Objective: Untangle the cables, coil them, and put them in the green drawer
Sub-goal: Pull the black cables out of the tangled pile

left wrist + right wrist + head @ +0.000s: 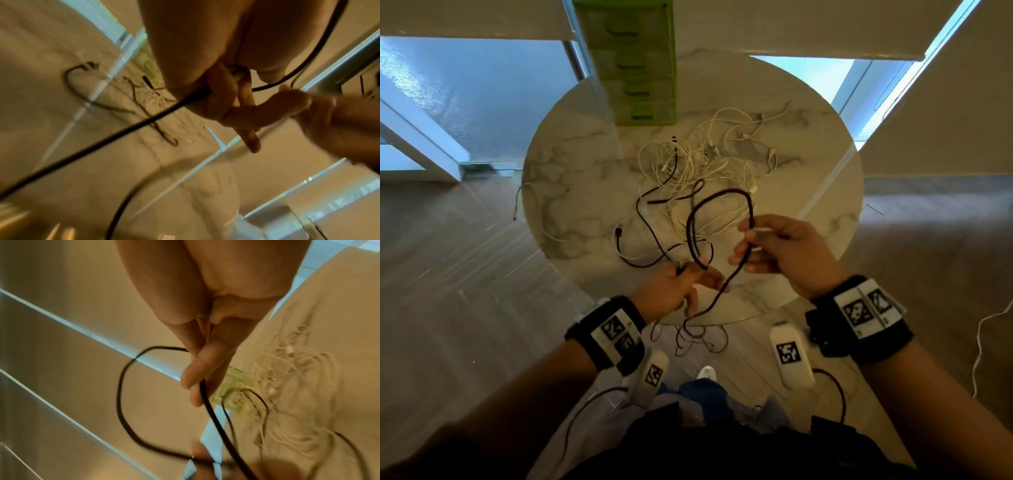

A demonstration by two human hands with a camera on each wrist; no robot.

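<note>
A thick black cable [722, 195] forms a raised loop between my two hands above the near edge of the round marble table [571, 164]. My left hand [698, 277] grips one end of the loop, fingers curled round it [205, 94]. My right hand [748, 240] pinches the other side between thumb and fingers [197, 386]. The cable's tail hangs from the right hand past the table edge. A tangle of white cables [709, 164] lies mid-table. Behind it the green drawer unit [640, 68] stands with its drawers closed.
A thin dark cable [650, 226] winds through the near side of the tangle. One white cable [517, 205] droops over the table's left edge. Loose cable loops [698, 332] lie on the wooden floor below the near edge, and a white cord [979, 342] at far right.
</note>
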